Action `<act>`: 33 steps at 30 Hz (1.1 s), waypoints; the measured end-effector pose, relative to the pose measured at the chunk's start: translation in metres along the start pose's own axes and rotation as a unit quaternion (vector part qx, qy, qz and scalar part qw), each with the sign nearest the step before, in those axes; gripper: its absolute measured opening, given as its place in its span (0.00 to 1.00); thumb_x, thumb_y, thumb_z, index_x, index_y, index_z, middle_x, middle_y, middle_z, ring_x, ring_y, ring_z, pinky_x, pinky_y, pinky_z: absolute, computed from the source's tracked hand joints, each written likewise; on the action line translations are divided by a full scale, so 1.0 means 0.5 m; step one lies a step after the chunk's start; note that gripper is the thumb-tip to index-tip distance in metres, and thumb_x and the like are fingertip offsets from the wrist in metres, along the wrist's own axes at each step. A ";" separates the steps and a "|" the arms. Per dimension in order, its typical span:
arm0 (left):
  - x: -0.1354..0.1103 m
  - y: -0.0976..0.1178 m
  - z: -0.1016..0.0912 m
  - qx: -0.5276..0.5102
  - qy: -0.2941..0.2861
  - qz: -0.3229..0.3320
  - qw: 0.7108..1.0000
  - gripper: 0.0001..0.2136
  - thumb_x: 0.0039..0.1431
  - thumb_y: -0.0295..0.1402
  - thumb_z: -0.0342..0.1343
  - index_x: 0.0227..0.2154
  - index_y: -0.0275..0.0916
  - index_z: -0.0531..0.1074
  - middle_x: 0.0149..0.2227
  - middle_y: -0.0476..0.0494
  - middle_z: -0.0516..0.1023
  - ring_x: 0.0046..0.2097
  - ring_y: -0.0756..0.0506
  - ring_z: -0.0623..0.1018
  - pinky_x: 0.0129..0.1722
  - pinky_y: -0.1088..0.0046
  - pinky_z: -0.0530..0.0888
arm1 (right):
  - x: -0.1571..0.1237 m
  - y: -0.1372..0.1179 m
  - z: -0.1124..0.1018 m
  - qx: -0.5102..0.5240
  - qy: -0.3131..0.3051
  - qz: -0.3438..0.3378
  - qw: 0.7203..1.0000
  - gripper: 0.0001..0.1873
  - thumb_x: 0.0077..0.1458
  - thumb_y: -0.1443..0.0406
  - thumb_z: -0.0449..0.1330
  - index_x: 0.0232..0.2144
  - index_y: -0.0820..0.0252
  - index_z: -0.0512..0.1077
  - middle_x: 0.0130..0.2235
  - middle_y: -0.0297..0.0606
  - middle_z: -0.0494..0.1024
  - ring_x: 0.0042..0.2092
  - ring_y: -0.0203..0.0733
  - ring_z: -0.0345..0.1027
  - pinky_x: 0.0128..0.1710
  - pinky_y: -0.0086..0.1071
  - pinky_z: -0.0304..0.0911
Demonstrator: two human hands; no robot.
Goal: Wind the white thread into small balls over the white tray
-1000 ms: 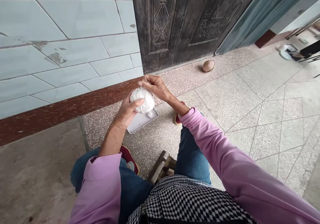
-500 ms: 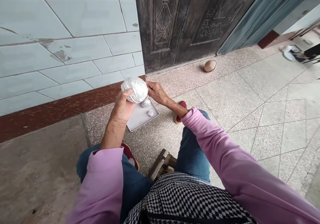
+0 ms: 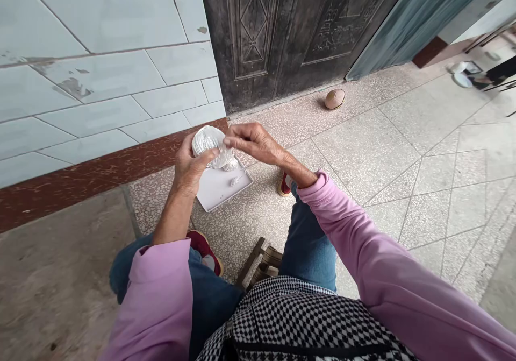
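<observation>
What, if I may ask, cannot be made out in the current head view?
In the head view:
- White ball: its left side is covered by the left hand.
- Right hand: anything between its fingertips is too fine to tell.
- Tray: its far part is hidden behind the ball and left hand.
- Wooden frame: its near end is hidden by the checked cloth.
- Dark object: blurred, cut off by the right edge.

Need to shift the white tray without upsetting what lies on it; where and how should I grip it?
I'd pinch the tray by its near rim, left of the nearer silvery lump, coming from the camera's side. That long raised edge looks uncovered and should offer a hold, while the left hand and white bundle hide part of the far side.
</observation>
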State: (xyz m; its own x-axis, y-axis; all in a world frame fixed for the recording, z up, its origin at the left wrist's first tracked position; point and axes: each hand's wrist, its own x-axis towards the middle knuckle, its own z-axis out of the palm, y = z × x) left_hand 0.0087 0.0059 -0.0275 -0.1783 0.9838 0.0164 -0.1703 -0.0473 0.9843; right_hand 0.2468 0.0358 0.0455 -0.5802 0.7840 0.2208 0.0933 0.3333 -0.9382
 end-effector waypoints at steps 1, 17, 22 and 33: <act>-0.007 0.007 0.001 -0.006 -0.041 -0.021 0.999 0.40 0.41 0.48 0.92 0.58 0.43 0.87 0.54 0.38 0.92 0.59 0.28 0.88 0.57 0.52 0.87 | 0.009 -0.002 -0.012 0.000 0.025 -0.004 1.000 0.29 0.87 0.48 0.76 0.34 0.55 0.76 0.33 0.30 0.70 0.38 0.41 0.60 0.42 0.39 0.59; -0.057 0.032 0.064 -0.116 -0.175 -0.075 0.975 0.47 0.51 0.70 0.87 0.65 0.44 0.84 0.56 0.25 0.90 0.68 0.15 0.89 0.60 0.37 0.93 | 0.065 0.069 0.004 0.022 0.131 0.053 0.990 0.39 0.81 0.42 0.80 0.31 0.51 0.62 0.33 0.28 0.60 0.39 0.40 0.52 0.39 0.35 0.55; -0.051 0.040 0.056 -0.111 -0.179 -0.064 0.975 0.45 0.44 0.55 0.94 0.62 0.42 0.85 0.54 0.28 0.89 0.66 0.15 0.89 0.62 0.37 0.91 | 0.077 0.071 0.009 0.075 0.118 0.056 0.989 0.42 0.74 0.38 0.84 0.31 0.50 0.62 0.32 0.29 0.62 0.37 0.40 0.53 0.37 0.35 0.55; -0.054 0.064 0.043 -0.124 -0.152 -0.054 0.979 0.41 0.42 0.48 0.89 0.62 0.44 0.88 0.58 0.28 0.90 0.67 0.16 0.88 0.63 0.36 0.92 | 0.058 0.069 0.026 0.169 0.126 0.173 0.962 0.36 0.82 0.40 0.79 0.34 0.52 0.68 0.26 0.23 0.63 0.29 0.33 0.49 0.31 0.35 0.45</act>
State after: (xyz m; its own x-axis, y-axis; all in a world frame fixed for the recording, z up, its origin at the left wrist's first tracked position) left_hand 0.0289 -0.0186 0.0074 0.1437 0.9896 0.0033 -0.4088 0.0564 0.9109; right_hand 0.2224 0.0633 0.0161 -0.3441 0.9333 -0.1030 -0.0476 -0.1270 -0.9908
